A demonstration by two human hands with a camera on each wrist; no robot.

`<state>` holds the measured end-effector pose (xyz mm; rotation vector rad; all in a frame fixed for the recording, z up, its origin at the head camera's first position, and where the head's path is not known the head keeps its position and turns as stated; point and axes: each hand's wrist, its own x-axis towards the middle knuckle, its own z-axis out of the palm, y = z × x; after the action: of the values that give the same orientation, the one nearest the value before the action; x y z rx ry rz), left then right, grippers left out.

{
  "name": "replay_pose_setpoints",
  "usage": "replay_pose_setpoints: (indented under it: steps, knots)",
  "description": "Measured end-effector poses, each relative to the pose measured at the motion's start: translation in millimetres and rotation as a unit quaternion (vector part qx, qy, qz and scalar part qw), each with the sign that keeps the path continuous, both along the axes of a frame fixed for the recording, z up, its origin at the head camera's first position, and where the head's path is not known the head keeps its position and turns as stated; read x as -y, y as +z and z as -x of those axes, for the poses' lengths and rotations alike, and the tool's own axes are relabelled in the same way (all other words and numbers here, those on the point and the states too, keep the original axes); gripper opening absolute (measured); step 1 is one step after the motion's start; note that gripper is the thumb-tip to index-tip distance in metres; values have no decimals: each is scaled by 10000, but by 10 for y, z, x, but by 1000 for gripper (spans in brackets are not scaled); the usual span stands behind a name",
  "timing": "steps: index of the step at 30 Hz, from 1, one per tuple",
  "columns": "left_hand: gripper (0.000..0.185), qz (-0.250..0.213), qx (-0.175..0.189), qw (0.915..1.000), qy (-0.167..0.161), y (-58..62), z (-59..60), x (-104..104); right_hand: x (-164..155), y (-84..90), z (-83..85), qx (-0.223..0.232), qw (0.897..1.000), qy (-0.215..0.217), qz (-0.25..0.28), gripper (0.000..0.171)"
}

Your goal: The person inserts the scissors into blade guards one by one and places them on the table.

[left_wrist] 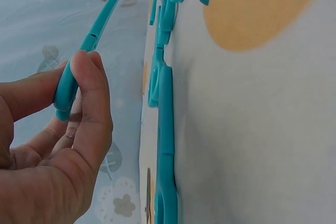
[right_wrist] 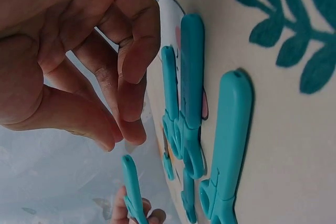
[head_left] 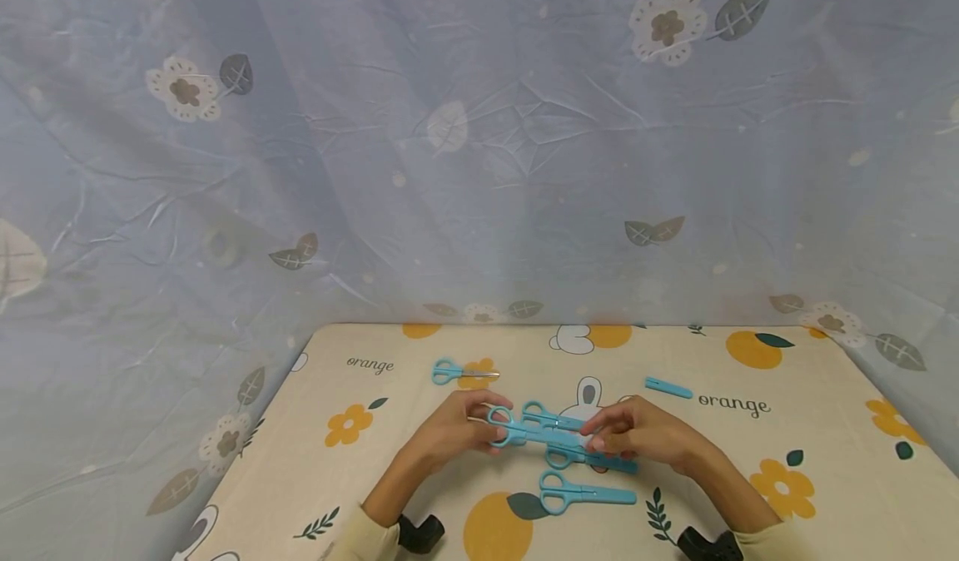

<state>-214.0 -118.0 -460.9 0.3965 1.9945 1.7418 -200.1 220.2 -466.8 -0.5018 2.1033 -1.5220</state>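
Observation:
My left hand pinches a pair of light-blue scissors by the finger loops, between thumb and fingers. The scissors are raised above the table, their sheathed blades pointing right. Close to the sheath's tip, my right hand has its fingers loosely bent. In the right wrist view a small gap shows between my right fingertips and the tip of the held scissors. Beneath both hands lie several more sheathed blue scissors, partly overlapping in view.
A pair of blue scissors with bare metal blades lies behind my left hand. A loose blue blade cover rests at the back right. The table has a cream cloth printed with oranges and rabbits, and a pale patterned curtain hangs behind.

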Motion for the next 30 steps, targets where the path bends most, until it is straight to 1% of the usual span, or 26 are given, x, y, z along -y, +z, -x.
replay_pose_setpoints:
  steps: [7, 15, 23, 30]
  knots:
    - [45, 42, 135, 9999, 77, -30, -39, 116, -92, -31, -39, 35, 9998, -133, -114, 34]
    - [43, 128, 189, 9996, 137, -63, -86, 231, -211, -41, -50, -98, 9989, -306, -347, 35]
    - [42, 197, 281, 9994, 98, -109, -150, 328, -306, -48, -75, -52, 9981, -503, -366, 36]
    - [38, 225, 315, 9992, 108, -140, -218, 400, -379, -91, -94, -30, 9976, -580, -376, 38]
